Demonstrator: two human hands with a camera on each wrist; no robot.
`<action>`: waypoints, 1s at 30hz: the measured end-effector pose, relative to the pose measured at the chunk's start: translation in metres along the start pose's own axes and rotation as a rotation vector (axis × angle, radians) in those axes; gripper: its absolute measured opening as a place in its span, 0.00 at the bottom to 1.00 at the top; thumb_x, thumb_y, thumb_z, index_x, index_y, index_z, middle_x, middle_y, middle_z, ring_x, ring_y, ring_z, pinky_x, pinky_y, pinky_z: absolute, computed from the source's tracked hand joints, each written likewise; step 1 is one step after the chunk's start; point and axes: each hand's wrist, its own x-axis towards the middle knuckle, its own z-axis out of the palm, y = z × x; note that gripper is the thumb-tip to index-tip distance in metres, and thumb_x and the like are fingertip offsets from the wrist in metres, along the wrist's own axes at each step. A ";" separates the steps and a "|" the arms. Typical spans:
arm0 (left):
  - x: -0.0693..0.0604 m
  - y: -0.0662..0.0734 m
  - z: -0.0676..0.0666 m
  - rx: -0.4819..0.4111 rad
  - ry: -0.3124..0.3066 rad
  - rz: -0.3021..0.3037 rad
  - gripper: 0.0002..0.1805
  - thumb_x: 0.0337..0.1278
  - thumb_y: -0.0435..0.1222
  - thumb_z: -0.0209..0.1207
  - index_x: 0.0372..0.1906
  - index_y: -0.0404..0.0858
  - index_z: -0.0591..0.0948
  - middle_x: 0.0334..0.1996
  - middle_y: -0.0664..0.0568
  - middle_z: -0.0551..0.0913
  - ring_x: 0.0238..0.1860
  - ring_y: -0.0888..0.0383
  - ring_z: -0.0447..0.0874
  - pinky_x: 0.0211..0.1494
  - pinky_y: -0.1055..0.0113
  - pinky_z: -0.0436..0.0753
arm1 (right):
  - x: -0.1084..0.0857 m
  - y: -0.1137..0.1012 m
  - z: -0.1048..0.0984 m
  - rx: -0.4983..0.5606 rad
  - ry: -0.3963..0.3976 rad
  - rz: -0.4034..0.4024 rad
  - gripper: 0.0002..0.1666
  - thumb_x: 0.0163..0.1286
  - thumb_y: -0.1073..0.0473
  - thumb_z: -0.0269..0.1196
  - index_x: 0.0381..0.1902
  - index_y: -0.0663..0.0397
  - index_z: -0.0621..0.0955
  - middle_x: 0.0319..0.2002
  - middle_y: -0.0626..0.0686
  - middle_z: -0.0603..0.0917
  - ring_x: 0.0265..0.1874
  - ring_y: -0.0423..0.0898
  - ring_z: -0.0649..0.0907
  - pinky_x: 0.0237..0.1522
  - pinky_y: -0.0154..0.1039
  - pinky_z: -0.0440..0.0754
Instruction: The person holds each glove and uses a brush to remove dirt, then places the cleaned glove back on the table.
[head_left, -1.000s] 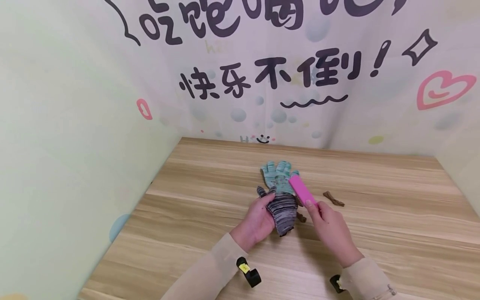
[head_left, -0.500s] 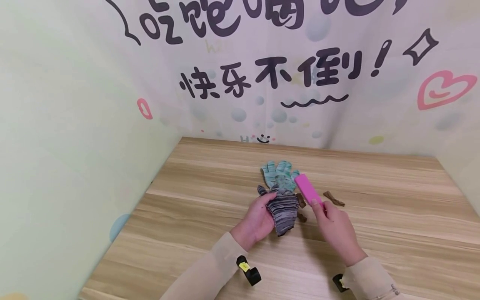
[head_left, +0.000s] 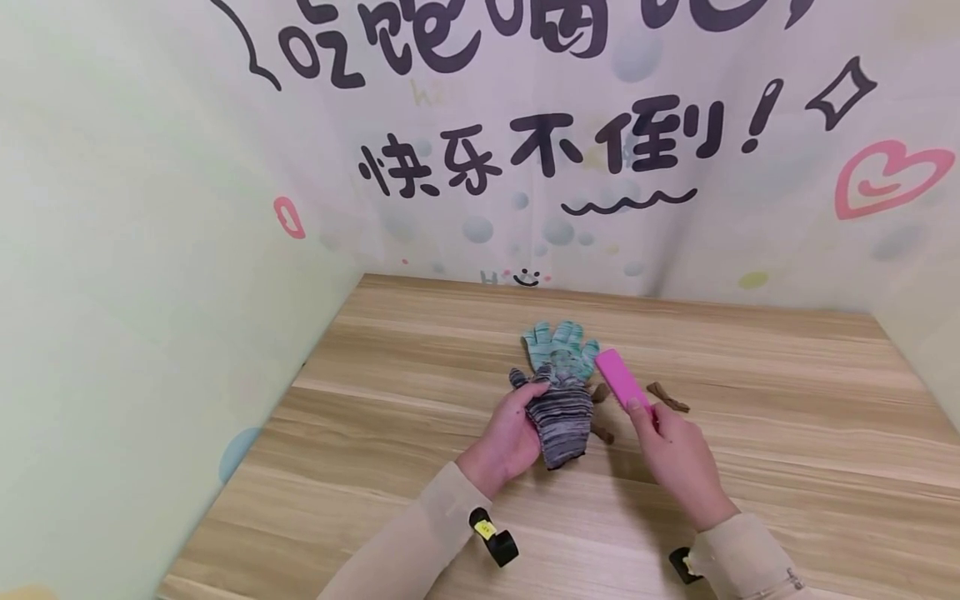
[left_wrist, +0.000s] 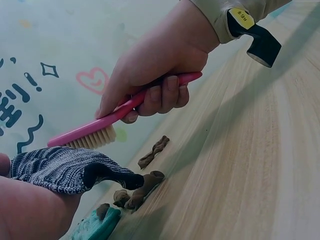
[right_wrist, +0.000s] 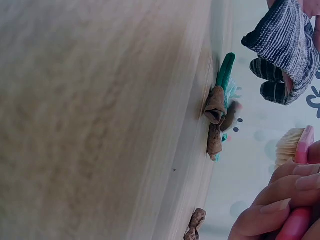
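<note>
My left hand (head_left: 510,437) holds a black-and-grey striped knit glove (head_left: 564,421) above the table, thumb on top of it. In my right hand (head_left: 678,454) is a pink brush (head_left: 621,377), gripped by its handle. Pale bristles (left_wrist: 92,139) show under the brush head in the left wrist view. From the head view, the brush stands just right of the striped glove, apart from it; the right wrist view also shows a gap. Behind the striped glove lies a teal knit glove (head_left: 566,354), partly hidden by it.
Several brown, twisted pieces lie on the wooden table (head_left: 405,358). One brown piece (head_left: 666,397) is beyond the right hand, and another brown piece (head_left: 602,435) sits beside the striped glove. A printed backdrop (head_left: 450,242) closes off the table's far edge.
The right hand has drawn the brush rightward, off the gloves' edge. My left hand with the striped glove has shifted slightly left. More of the brown pieces beside the glove came into sight.
</note>
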 end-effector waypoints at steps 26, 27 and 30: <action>0.008 0.023 -0.034 0.082 0.033 0.104 0.27 0.67 0.31 0.56 0.68 0.36 0.65 0.58 0.44 0.79 0.57 0.52 0.83 0.68 0.55 0.80 | 0.009 0.005 0.001 0.022 -0.048 -0.040 0.29 0.80 0.40 0.50 0.42 0.63 0.77 0.22 0.51 0.71 0.21 0.45 0.70 0.19 0.37 0.68; 0.010 0.023 -0.036 0.086 0.037 0.107 0.27 0.67 0.31 0.56 0.69 0.36 0.64 0.59 0.43 0.79 0.57 0.52 0.83 0.68 0.54 0.80 | 0.010 0.005 0.003 0.024 -0.053 -0.044 0.28 0.80 0.41 0.50 0.43 0.63 0.77 0.22 0.51 0.71 0.21 0.45 0.70 0.19 0.37 0.68; 0.015 0.026 -0.041 0.096 0.048 0.114 0.29 0.67 0.29 0.55 0.71 0.36 0.63 0.63 0.41 0.76 0.61 0.50 0.81 0.71 0.54 0.78 | 0.013 0.003 0.009 0.032 -0.084 -0.035 0.28 0.80 0.41 0.50 0.44 0.63 0.78 0.23 0.52 0.73 0.21 0.45 0.71 0.21 0.37 0.70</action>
